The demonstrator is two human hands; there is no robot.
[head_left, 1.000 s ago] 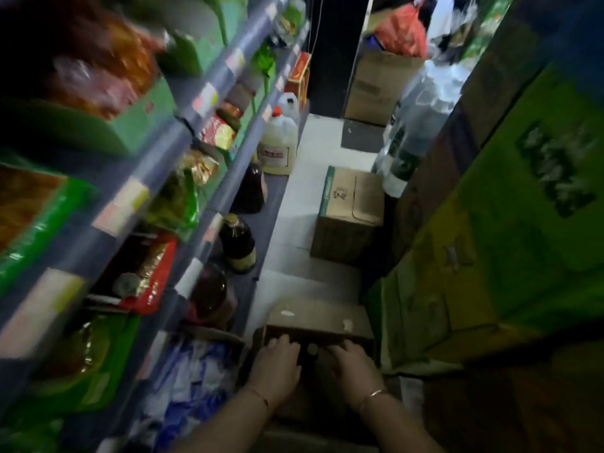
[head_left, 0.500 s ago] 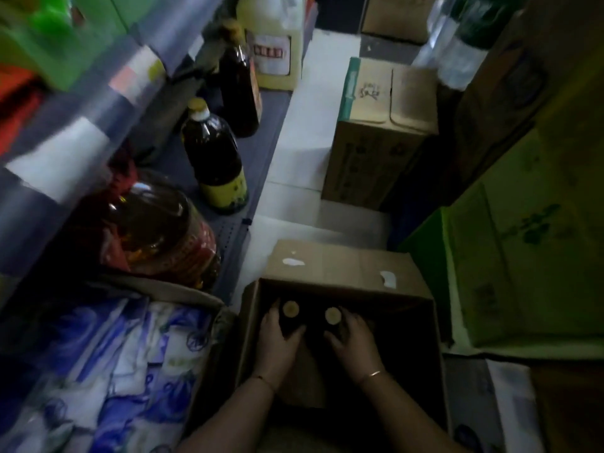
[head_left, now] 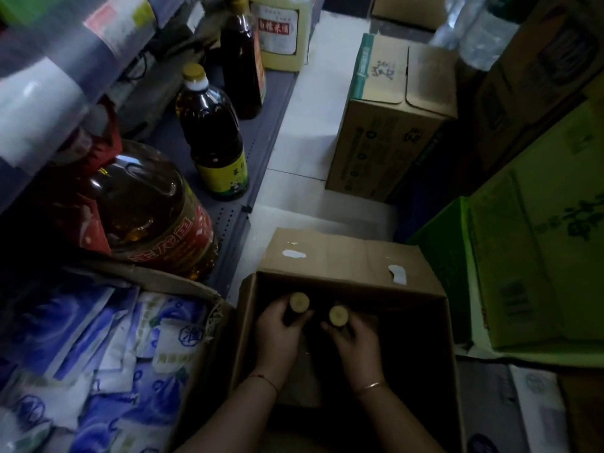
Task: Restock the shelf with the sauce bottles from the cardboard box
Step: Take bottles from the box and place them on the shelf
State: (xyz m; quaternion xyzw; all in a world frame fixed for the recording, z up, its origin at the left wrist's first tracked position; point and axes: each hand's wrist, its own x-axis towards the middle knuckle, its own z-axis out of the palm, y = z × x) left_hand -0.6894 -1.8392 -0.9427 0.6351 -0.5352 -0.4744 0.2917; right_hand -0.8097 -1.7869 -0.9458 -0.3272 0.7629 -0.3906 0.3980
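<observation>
An open cardboard box sits on the floor in front of me. Both my hands are down inside it. My left hand is wrapped around the neck of a dark sauce bottle with a yellow cap. My right hand grips a second dark bottle with a yellow cap right beside the first. The bottles' bodies are hidden in the dark box. On the grey bottom shelf to the left stands a matching dark bottle with a yellow label.
A big oil jug, a tall dark bottle and a pale jug stand on the bottom shelf. Blue-white packets fill a carton at lower left. A closed carton and green cartons crowd the narrow aisle.
My head has tilted down and closer to the box. Both hands have closed around the two bottle necks and the caps sit slightly higher in the box.
</observation>
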